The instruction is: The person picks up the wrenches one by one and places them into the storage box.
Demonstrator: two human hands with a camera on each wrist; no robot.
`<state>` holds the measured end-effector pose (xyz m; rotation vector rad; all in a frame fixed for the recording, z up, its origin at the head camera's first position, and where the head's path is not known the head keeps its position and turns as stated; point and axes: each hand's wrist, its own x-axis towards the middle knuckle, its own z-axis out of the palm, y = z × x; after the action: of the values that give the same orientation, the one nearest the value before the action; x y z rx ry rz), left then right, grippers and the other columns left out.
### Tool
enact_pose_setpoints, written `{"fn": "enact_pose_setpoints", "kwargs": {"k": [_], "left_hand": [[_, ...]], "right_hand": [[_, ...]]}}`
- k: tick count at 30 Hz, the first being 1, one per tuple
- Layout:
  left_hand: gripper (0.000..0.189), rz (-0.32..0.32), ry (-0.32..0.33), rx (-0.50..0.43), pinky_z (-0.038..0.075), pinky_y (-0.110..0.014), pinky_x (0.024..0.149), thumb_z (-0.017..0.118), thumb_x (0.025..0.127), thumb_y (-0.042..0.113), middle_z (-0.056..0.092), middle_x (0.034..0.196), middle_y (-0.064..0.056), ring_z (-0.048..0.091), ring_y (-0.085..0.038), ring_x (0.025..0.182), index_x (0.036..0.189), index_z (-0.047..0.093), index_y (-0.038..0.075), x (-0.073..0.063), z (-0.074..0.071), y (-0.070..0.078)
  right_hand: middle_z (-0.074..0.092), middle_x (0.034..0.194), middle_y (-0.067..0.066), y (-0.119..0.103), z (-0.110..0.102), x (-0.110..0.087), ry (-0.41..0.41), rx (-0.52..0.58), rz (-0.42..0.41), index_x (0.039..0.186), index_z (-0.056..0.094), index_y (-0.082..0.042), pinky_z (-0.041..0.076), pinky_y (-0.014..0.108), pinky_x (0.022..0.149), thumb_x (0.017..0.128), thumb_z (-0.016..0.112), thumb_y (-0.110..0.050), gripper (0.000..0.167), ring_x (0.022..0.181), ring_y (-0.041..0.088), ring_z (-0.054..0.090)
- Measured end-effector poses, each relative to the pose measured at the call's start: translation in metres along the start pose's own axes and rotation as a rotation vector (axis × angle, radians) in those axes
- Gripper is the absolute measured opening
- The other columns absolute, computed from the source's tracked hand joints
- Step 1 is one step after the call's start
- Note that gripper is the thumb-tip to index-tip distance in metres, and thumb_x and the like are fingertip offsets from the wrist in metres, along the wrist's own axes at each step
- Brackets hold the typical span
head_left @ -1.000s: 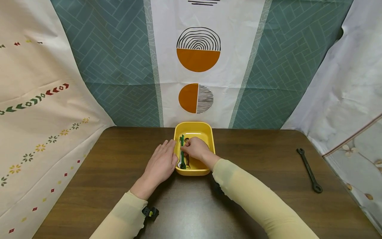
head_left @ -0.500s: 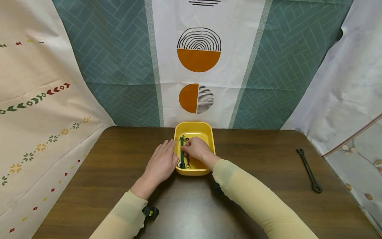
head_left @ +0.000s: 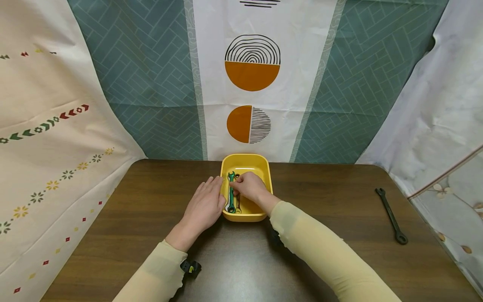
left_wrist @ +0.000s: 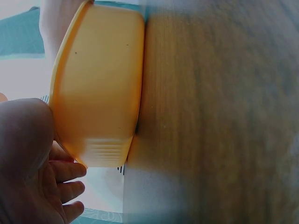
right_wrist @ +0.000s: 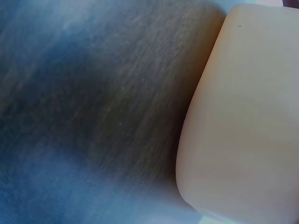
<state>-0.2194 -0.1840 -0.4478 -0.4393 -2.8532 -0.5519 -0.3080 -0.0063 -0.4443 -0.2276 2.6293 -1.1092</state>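
A yellow rectangular tub (head_left: 247, 218) stands on the brown table, with a few wrenches along its left inner side. My right hand (head_left: 250, 186) reaches in over the right front and pinches the green wrench (head_left: 232, 199) between thumb and fingertips. Just right of it lies a thin metal wrench (head_left: 238, 205), partly covered by my fingers. A pale silver piece (head_left: 227, 206) shows at the green wrench's left edge. With fingers straight, my left hand (head_left: 203, 202) rests at the tub's left rim. In the left wrist view, the tub wall (left_wrist: 100, 84) is beside that hand. The right wrist view shows only the tub's outer wall (right_wrist: 243, 116), no fingers.
A dark wrench (head_left: 391, 216) lies on the table (head_left: 320, 184) far to the right. Patterned cloths hang behind and at both sides, and the tub stands near the table's back edge.
The green wrench has turned flatter in my right fingers, so its open end now shows face up. My left hand and the tub stay in place.
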Motion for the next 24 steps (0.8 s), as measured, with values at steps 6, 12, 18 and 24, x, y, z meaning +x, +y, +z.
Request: {"fn": "enact_pose_setpoints", "kwargs": {"k": [6,12,18,24], "left_hand": [[0.058,-0.011,-0.014,-0.004,0.027,-0.056,0.132,0.053,0.111,0.017,0.048,0.168,-0.024,0.039,-0.042,0.160,0.163,0.045,-0.008,0.001,0.000,0.000],[0.057,0.002,0.003,0.003,0.029,-0.058,0.131,0.053,0.111,0.017,0.049,0.167,-0.025,0.041,-0.043,0.159,0.162,0.046,-0.009,0.001,0.002,-0.001],[0.057,-0.005,-0.011,0.001,0.028,-0.057,0.132,0.053,0.112,0.017,0.047,0.169,-0.023,0.039,-0.042,0.160,0.163,0.046,-0.007,0.001,0.001,-0.001],[0.058,-0.009,-0.022,0.001,0.027,-0.057,0.132,0.053,0.112,0.017,0.047,0.169,-0.024,0.038,-0.042,0.160,0.164,0.045,-0.007,0.001,0.001,-0.002]], "right_hand": [[0.078,0.076,0.003,-0.001,-0.003,-0.003,0.002,0.032,-0.006,0.088,0.083,-0.007,0.040,0.026,0.058,0.109,0.072,-0.036,0.037,0.061,0.013,0.056],[0.080,0.084,0.006,-0.002,-0.007,-0.005,-0.015,0.098,-0.047,0.092,0.083,-0.005,0.039,0.025,0.058,0.109,0.072,-0.033,0.034,0.064,0.013,0.053],[0.079,0.090,0.010,-0.004,-0.010,-0.008,-0.039,0.110,-0.086,0.099,0.083,-0.005,0.045,0.022,0.060,0.109,0.072,-0.030,0.029,0.071,0.015,0.060],[0.078,0.095,0.010,-0.006,-0.014,-0.012,-0.045,0.095,-0.123,0.110,0.082,-0.005,0.053,0.024,0.066,0.109,0.071,-0.028,0.026,0.079,0.018,0.067]]}}
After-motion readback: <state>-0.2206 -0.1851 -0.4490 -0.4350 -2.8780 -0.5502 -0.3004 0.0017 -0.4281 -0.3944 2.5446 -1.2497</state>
